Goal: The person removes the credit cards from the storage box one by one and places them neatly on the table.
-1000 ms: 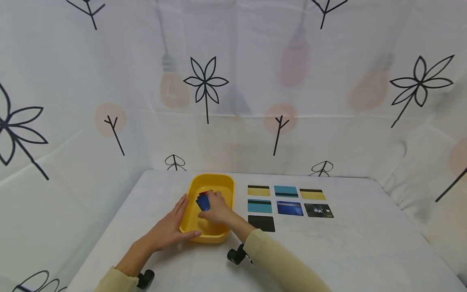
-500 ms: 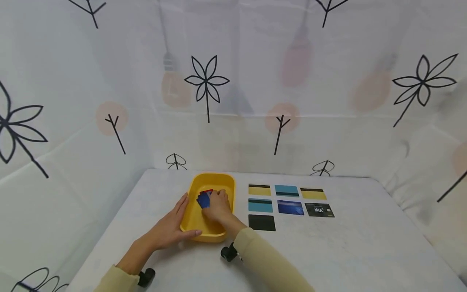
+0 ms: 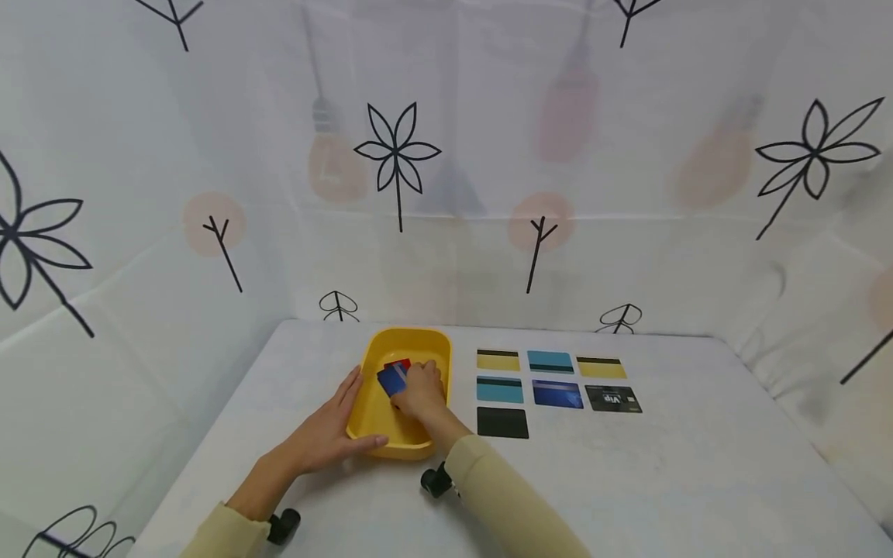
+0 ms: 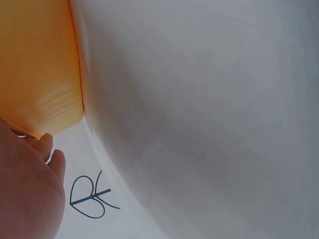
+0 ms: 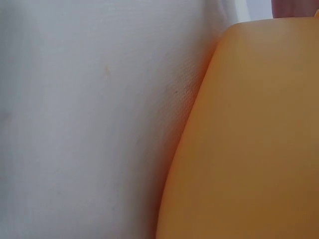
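Cards (image 3: 392, 379), flat blue and red rectangles, lie inside the oblong yellow plastic tray (image 3: 412, 345), long axis apparently slanted, visible ends facing its left wall. The right hand (image 3: 421, 390) bends beside them, grip hidden; lifting by edges seems best while the left hand (image 3: 322, 435), fingers straight, braces the tray's left rim.

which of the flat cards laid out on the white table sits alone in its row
The plain black rectangular card, in the nearest row; the other six flat cards lie beyond it in two rows of three.
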A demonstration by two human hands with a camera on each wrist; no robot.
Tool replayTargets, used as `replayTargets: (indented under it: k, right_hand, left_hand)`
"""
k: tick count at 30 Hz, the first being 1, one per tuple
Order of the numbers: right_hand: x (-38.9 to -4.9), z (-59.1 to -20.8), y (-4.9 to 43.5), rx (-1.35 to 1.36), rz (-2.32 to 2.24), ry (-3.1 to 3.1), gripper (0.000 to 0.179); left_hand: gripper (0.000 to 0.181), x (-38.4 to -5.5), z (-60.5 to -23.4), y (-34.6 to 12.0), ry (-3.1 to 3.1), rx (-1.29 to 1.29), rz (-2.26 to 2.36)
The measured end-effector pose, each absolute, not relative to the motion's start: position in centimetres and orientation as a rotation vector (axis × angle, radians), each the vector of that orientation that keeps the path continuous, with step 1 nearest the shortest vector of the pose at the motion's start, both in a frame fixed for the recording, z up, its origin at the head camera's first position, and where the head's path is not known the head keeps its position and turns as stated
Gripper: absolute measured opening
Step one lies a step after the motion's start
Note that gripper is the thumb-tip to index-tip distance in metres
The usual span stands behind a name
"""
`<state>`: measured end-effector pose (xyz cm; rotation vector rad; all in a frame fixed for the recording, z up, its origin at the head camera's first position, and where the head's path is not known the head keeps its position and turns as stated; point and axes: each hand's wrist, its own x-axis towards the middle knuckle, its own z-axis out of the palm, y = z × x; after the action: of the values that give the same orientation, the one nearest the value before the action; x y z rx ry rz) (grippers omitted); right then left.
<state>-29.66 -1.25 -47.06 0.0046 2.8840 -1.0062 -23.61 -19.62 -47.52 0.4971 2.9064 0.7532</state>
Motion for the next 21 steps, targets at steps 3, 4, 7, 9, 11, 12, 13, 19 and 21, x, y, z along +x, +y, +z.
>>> replayTargets:
  k: [3,4,7,9,11,12,13,19,21]
  right_hand:
    - [-29.66,-47.05,-1.17,0.033,-1.003,2.893,0.063]
    - [-29.64,-47.02,-1.15,0.037,-1.011,2.892,0.063]
    - [-29.53,-46.97,-1.05,0.034,-1.027,2.891,0.064]
    - [-29.48,-47.00,-1.04,0.028,-1.022,2.895,0.065]
    - [-29.46,-47.02,-1.02,0.013,-1.006,2.913,0.063]
    - [-29.47,-47.04,-1.02,0.007,-0.997,2.923,0.062]
    - [-29.48,-47.04,-1.01,-0.001,-0.988,2.934,0.060]
    - [-29.54,-46.95,-0.85,-0.041,-1.041,2.939,0.044]
    - [-29.48,-46.89,-0.81,-0.063,-1.089,2.919,0.042]
  left_hand:
    - [0.116,-23.66,-47.54,-19.55,2.910,0.497,0.753]
    - [0.116,-23.66,-47.54,-19.54,2.911,0.499,0.752]
    - [0.116,-23.60,-47.52,-19.53,2.911,0.504,0.757]
    - [0.116,-23.52,-47.49,-19.55,2.906,0.507,0.759]
    - [0.117,-23.45,-47.46,-19.55,2.903,0.508,0.763]
    - [0.117,-23.42,-47.44,-19.55,2.900,0.509,0.765]
    - [0.117,-23.40,-47.41,-19.54,2.899,0.510,0.766]
    - [0.117,-23.49,-47.40,-19.59,2.907,0.518,0.759]
    - [0.117,-23.51,-47.45,-19.64,2.910,0.520,0.756]
